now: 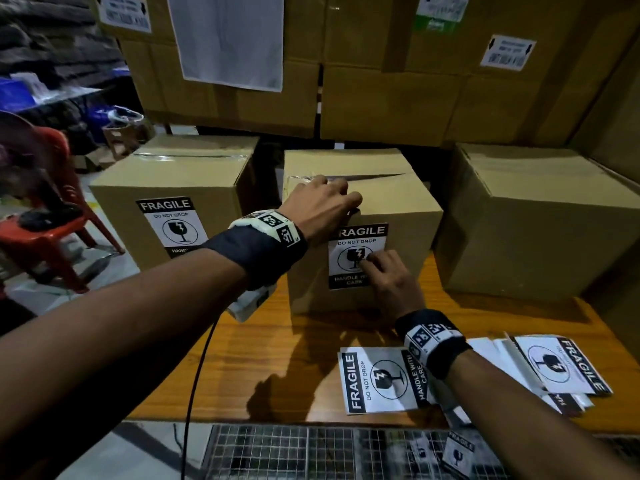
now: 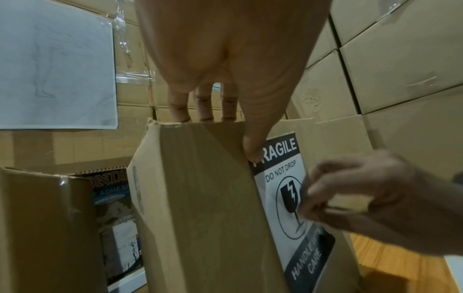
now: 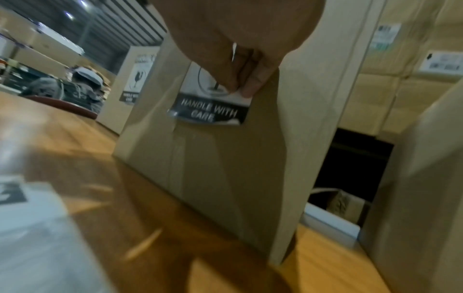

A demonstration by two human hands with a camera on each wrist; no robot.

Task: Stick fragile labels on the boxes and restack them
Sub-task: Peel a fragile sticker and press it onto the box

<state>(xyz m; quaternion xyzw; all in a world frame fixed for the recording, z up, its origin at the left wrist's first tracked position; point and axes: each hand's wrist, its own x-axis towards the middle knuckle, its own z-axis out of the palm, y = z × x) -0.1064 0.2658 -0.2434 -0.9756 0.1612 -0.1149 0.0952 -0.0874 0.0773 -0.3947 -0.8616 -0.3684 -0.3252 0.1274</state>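
The middle cardboard box (image 1: 391, 202) stands on the wooden table (image 1: 263, 358) with a black-and-white fragile label (image 1: 349, 237) on its front face. My left hand (image 1: 322, 206) lies over the box's top front edge, fingers on the lid, and its thumb (image 2: 253, 146) presses the label's upper left corner. My right hand (image 1: 381, 268) is at the label's right edge with curled fingers, and fingertips and thumb pinch there (image 3: 243, 83). In the right wrist view the label's (image 3: 210, 111) lower edge lifts slightly off the box (image 3: 213, 168).
A box bearing a fragile label (image 1: 173, 223) stands at left, and a box with no label in view (image 1: 536, 220) at right. Loose labels (image 1: 377, 382) and a fanned pile (image 1: 561, 368) lie near the table's front. Large cartons (image 1: 381, 98) wall the back. A red chair (image 1: 52, 237) is left.
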